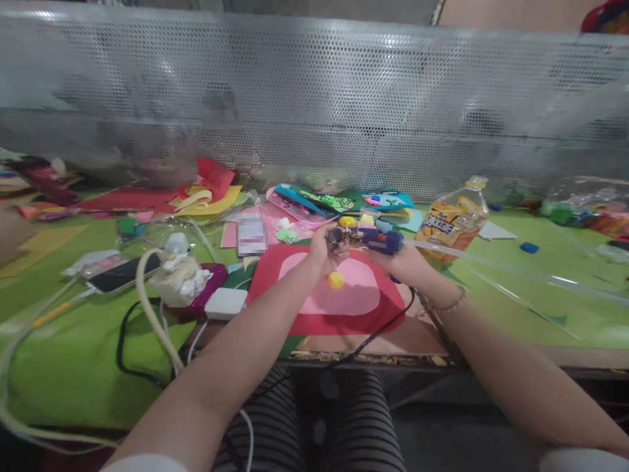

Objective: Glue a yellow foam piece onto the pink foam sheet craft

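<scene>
My right hand is closed around a blue glue gun, its black cord trailing down off the table edge. Its nozzle points left at a small round dark piece pinched in my left hand. Both hands hover over a red sheet with a pink shape on it. A small yellow ball lies on the pink shape just below my left hand.
Green table cover holds coloured paper cut-outs, an orange-labelled bottle lying at right, clear glue sticks, a phone, a white charger, cables and a perforated metal screen behind.
</scene>
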The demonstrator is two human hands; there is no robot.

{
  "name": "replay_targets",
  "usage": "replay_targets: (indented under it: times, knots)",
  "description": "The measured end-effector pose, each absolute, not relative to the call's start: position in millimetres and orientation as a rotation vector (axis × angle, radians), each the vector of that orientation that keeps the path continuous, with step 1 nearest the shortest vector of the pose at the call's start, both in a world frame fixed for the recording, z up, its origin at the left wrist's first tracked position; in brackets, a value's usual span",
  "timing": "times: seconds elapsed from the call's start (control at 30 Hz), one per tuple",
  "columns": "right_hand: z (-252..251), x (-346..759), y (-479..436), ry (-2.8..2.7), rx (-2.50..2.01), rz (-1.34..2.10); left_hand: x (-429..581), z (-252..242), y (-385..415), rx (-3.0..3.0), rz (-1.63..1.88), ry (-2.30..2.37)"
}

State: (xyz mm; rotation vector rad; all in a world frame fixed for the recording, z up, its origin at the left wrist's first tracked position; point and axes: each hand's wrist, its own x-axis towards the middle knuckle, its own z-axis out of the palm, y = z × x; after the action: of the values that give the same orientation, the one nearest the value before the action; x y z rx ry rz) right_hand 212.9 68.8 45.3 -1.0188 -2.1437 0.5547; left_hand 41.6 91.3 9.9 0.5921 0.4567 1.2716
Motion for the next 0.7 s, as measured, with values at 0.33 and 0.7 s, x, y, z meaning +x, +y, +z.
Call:
replay_targets:
  times: [0.33, 0.7]
  knots:
    - [39.6, 214.2, 76.4, -2.222, -1.049, 0.529, 45.6, 10.9, 91.1, 0.524, 1.382, 0.504]
    - [51.6, 208.2, 67.1, -2.122, -1.212, 0.730, 46.3, 16.6, 88.9, 0.392, 1.549, 0.584]
